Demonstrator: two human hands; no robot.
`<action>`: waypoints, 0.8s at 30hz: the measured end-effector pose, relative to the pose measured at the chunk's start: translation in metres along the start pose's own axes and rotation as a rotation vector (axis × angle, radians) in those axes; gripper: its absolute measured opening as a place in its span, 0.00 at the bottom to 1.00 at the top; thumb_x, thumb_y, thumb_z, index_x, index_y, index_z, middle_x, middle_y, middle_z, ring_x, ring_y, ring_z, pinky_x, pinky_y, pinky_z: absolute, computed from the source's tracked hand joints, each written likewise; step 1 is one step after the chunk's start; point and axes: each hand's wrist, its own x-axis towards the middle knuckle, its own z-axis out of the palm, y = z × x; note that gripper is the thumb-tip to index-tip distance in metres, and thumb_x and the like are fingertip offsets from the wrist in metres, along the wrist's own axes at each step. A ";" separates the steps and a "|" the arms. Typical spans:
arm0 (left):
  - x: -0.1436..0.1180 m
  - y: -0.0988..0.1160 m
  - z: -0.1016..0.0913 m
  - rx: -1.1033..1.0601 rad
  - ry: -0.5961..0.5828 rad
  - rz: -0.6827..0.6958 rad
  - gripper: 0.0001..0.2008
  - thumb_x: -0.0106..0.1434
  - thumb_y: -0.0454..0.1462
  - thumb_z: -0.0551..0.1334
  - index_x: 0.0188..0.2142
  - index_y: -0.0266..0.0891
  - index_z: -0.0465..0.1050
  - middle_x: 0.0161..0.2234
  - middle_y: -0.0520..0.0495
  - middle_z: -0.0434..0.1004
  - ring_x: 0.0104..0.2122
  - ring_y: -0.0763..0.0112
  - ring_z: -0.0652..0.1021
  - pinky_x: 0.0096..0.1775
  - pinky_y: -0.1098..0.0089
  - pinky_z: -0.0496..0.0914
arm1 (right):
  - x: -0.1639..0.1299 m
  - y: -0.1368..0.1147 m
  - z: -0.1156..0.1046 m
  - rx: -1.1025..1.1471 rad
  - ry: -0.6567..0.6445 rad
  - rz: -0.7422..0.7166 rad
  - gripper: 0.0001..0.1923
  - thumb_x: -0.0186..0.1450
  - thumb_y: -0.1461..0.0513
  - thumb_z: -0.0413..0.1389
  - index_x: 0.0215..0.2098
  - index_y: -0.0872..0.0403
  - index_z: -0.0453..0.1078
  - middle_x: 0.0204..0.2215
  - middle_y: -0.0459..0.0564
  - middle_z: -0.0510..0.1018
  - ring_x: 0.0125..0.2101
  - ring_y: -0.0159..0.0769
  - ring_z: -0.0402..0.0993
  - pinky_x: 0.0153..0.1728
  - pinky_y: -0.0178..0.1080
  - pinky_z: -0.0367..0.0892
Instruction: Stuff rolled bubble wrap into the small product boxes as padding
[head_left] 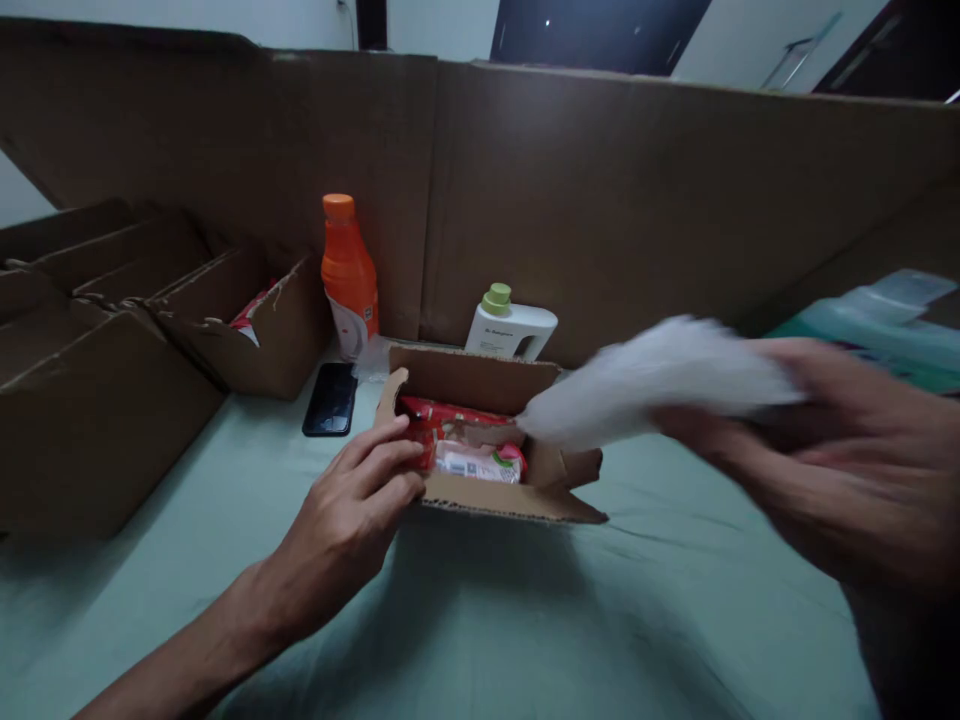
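Observation:
A small open cardboard box (517, 503) stands in the middle, with a red packet (427, 425) and a white and pink packet (477, 462) inside. My left hand (352, 505) is at its left front corner, fingers bent over the rim and thumb hidden. My right hand (817, 450), on the right, is closed around a soft white translucent bundle (645, 380), which looks like crumpled plastic wrap. The bundle's left end hangs over the right side of the box. Motion smears both the bundle and the right hand.
Behind the box stand an orange bottle (351, 280) and a white bottle with a green cap (510, 328). A phone (330, 399) lies to its left. Cardboard bins (105, 420) fill the left side. A teal liquid container (877, 320) is behind my right hand. A tall cardboard wall (600, 190) closes the back.

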 end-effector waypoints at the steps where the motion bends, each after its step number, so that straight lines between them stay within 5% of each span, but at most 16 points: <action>1: -0.006 0.004 -0.004 0.000 0.009 -0.017 0.13 0.67 0.25 0.56 0.44 0.41 0.74 0.52 0.42 0.77 0.63 0.57 0.68 0.59 0.54 0.72 | 0.012 -0.016 0.009 0.019 -0.130 -0.087 0.13 0.67 0.51 0.58 0.46 0.47 0.73 0.35 0.47 0.81 0.30 0.35 0.75 0.28 0.36 0.67; 4: -0.020 0.013 -0.011 0.008 0.061 -0.056 0.14 0.66 0.24 0.57 0.44 0.42 0.74 0.57 0.41 0.72 0.64 0.55 0.68 0.59 0.53 0.73 | 0.037 -0.054 0.047 0.025 -0.612 -0.347 0.05 0.63 0.62 0.58 0.36 0.49 0.76 0.28 0.44 0.80 0.25 0.33 0.74 0.25 0.34 0.63; 6: -0.024 0.016 -0.012 -0.003 0.083 -0.072 0.14 0.65 0.24 0.57 0.44 0.41 0.74 0.59 0.40 0.69 0.64 0.55 0.68 0.58 0.53 0.73 | 0.044 -0.069 0.079 -0.030 -0.824 -0.438 0.07 0.59 0.67 0.58 0.27 0.49 0.74 0.21 0.42 0.77 0.22 0.33 0.72 0.25 0.35 0.62; 11: -0.021 0.013 -0.009 -0.008 0.068 -0.078 0.13 0.66 0.24 0.58 0.45 0.40 0.72 0.60 0.39 0.66 0.65 0.55 0.66 0.58 0.54 0.73 | 0.040 -0.083 0.144 -0.156 -1.050 -0.457 0.10 0.59 0.72 0.57 0.27 0.52 0.75 0.22 0.45 0.78 0.19 0.32 0.69 0.21 0.35 0.57; 15: -0.020 0.010 -0.009 0.002 0.097 -0.067 0.15 0.66 0.25 0.59 0.49 0.41 0.71 0.62 0.39 0.63 0.66 0.54 0.64 0.61 0.51 0.69 | 0.036 -0.081 0.134 -0.245 -0.834 -0.595 0.11 0.66 0.68 0.56 0.44 0.53 0.76 0.33 0.50 0.83 0.28 0.37 0.76 0.29 0.37 0.64; 19: -0.033 0.006 -0.015 -0.043 0.198 -0.197 0.31 0.66 0.29 0.63 0.65 0.46 0.58 0.69 0.36 0.53 0.67 0.51 0.61 0.64 0.46 0.65 | 0.024 -0.062 0.068 -0.291 -0.391 -0.532 0.17 0.65 0.56 0.61 0.51 0.50 0.73 0.46 0.53 0.82 0.42 0.47 0.78 0.39 0.45 0.70; 21: -0.047 0.001 -0.017 -0.114 0.213 -0.317 0.35 0.66 0.33 0.63 0.69 0.49 0.52 0.70 0.38 0.52 0.68 0.50 0.61 0.63 0.46 0.66 | 0.004 -0.043 0.037 -0.242 -0.132 -0.343 0.16 0.70 0.51 0.54 0.50 0.49 0.74 0.44 0.52 0.83 0.37 0.41 0.79 0.34 0.42 0.70; 24: -0.074 -0.010 -0.015 -0.235 0.139 -0.512 0.36 0.68 0.38 0.61 0.71 0.50 0.47 0.68 0.37 0.56 0.66 0.49 0.65 0.58 0.45 0.71 | -0.044 -0.004 0.020 -0.279 -0.041 -0.054 0.19 0.71 0.46 0.52 0.41 0.50 0.76 0.31 0.49 0.83 0.17 0.30 0.70 0.23 0.37 0.67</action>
